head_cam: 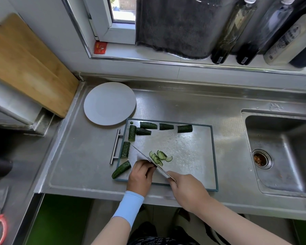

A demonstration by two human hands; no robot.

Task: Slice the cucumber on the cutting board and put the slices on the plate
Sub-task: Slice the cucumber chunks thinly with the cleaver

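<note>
Gripping the knife (145,159) by its handle with the right hand (187,190), fingers wrapped round, at the board's (193,156) near edge. Blade slanted away and leftward over the board's near-left part, edge down.

Left hand (140,175) just left of the blade, also over the board's near-left part. Knuckles up, fingers curled down, tips against the flat of the blade. Impossible to tell whether anything is held beneath them. Pale blue sleeve (129,206) on that forearm, just off the board's near edge.

Slices (160,156): a small overlapping heap of thin half-moons on the board, left of its middle, right against the blade's far side.

Chunks (148,125) of uncut cucumber, dark green, seven in all:
- three in a row along the board's far edge
- one just nearer than that row, at its left end
- two lengthwise down the board's left edge
- one at the near-left corner, poking out past the board's rim over the counter (81,156)

Plate (109,103): white, round, flat on the counter, right up against the board's far-left corner.

Bar handle (116,146) fixed along the board's left side. Sink (281,156) to the right of the board, with a drain (261,159) in its floor. Wood slab (30,68) propped up well beyond and left of the board. Dark towel (175,27) and bottles (233,30) on the sill beyond the board's far edge.
</note>
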